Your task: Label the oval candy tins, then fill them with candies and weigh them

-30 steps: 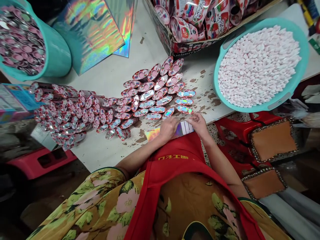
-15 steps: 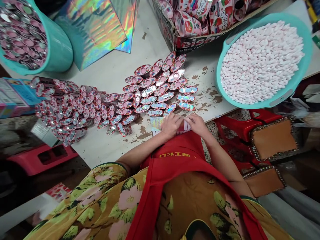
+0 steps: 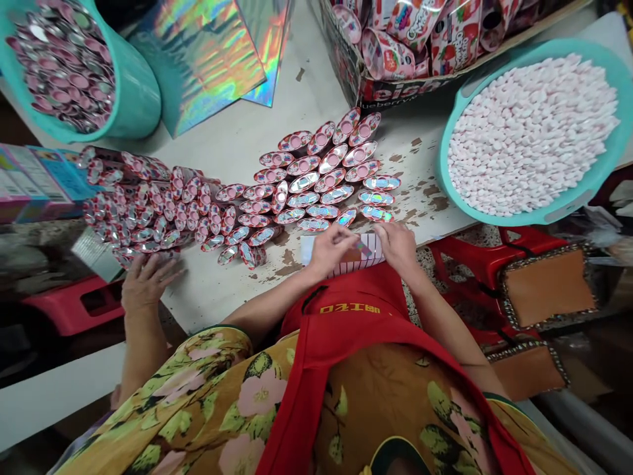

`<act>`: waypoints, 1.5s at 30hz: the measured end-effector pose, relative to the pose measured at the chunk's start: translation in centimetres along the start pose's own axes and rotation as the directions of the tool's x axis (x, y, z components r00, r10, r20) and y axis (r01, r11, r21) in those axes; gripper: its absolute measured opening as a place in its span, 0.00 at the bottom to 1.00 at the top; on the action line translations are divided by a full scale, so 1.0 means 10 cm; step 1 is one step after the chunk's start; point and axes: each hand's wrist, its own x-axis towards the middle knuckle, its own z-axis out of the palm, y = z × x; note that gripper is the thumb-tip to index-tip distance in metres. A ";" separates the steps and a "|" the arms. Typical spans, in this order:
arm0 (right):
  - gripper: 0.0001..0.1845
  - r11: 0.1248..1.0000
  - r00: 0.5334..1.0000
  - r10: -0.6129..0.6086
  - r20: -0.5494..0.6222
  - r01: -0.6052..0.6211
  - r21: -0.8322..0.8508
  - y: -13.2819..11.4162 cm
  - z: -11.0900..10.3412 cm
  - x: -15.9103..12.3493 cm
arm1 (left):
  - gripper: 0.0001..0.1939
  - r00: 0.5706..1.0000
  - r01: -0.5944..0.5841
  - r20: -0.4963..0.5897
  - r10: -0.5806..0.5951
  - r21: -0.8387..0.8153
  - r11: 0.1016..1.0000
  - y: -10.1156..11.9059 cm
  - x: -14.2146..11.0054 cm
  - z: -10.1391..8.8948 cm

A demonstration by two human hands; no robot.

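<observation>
From here, the thin, shiny silver-and-white sheet [image 3: 374, 245] at centre looks light, bendy, best held by its edges. The left hand [image 3: 330, 249] is curled, the right hand [image 3: 398, 247] half-curled; I can't tell either's grip.

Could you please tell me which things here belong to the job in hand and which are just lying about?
Seemingly in the job:
- striped sheet at both hands
- shiny-topped packs
- iridescent sheets

Apparently just lying about:
- pink stool
- brown seat pads

Unclear: teal tub of pale pieces.
</observation>
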 end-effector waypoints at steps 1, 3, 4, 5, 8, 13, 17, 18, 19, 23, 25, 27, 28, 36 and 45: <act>0.27 0.995 0.999 -0.007 -0.046 0.012 0.104 -0.06 -0.04 -0.02 | 0.10 0.994 0.048 -0.087 -0.059 -0.115 0.992 0.08 0.10 0.00; 0.31 0.926 0.998 0.001 -0.066 0.024 0.377 -0.17 -0.11 0.00 | 0.14 0.973 0.080 -0.182 -0.140 -0.300 0.950 0.21 0.28 0.01; 0.31 0.867 0.999 0.013 -0.036 0.007 0.497 -0.22 -0.13 0.03 | 0.15 0.963 0.079 -0.213 -0.164 -0.359 0.930 0.25 0.36 0.03; 0.31 0.810 1.000 0.024 0.003 -0.021 0.586 -0.26 -0.14 0.08 | 0.16 0.953 0.076 -0.241 -0.184 -0.398 0.914 0.29 0.43 0.05; 0.26 0.720 0.995 0.043 0.086 -0.091 0.688 -0.30 -0.16 0.29 | 0.16 0.931 0.070 -0.290 -0.222 -0.454 0.888 0.30 0.57 0.12; 0.18 0.827 0.998 0.012 0.069 -0.049 0.560 -0.21 -0.31 0.78 | 0.08 0.916 0.086 -0.353 -0.189 -0.288 0.954 0.18 0.82 0.15; 0.10 0.992 0.999 -0.042 0.033 0.038 0.118 -0.27 -0.55 1.21 | 0.04 0.841 0.107 -0.541 0.015 0.193 0.975 0.14 1.10 0.16; 0.09 0.999 0.998 -0.043 0.039 0.042 0.011 -0.31 -0.60 1.30 | 0.04 0.826 0.139 -0.562 0.047 0.284 0.949 0.15 1.15 0.18; 0.08 0.996 0.998 -0.038 0.045 0.042 -0.080 -0.36 -0.64 1.38 | 0.04 0.814 0.173 -0.576 0.068 0.354 0.919 0.16 1.20 0.20; 0.08 0.966 0.998 -0.002 0.070 0.020 -0.257 -0.49 -0.72 1.56 | 0.03 0.803 0.294 -0.592 0.069 0.493 0.819 0.21 1.29 0.28; 0.08 0.958 0.996 0.021 0.083 0.004 -0.286 -0.50 -0.71 1.59 | 0.04 0.813 0.318 -0.578 0.064 0.534 0.783 0.21 1.31 0.31; 0.08 0.953 0.995 0.038 0.090 -0.009 -0.304 -0.49 -0.69 1.61 | 0.04 0.823 0.330 -0.564 0.065 0.569 0.753 0.18 1.33 0.34; 0.08 0.951 0.995 0.043 0.089 -0.014 -0.310 -0.48 -0.67 1.62 | 0.04 0.825 0.336 -0.561 0.068 0.584 0.739 0.17 1.34 0.35; 0.20 0.951 0.984 0.155 -0.090 -0.173 -0.256 -0.45 -0.62 1.68 | 0.08 0.842 0.355 -0.535 0.064 0.641 0.681 0.12 1.31 0.23; 0.17 0.986 0.992 -0.124 -0.004 0.123 -0.115 -0.13 -0.44 1.53 | 0.18 0.927 -0.115 -0.190 0.324 0.677 0.727 0.38 2.06 -0.02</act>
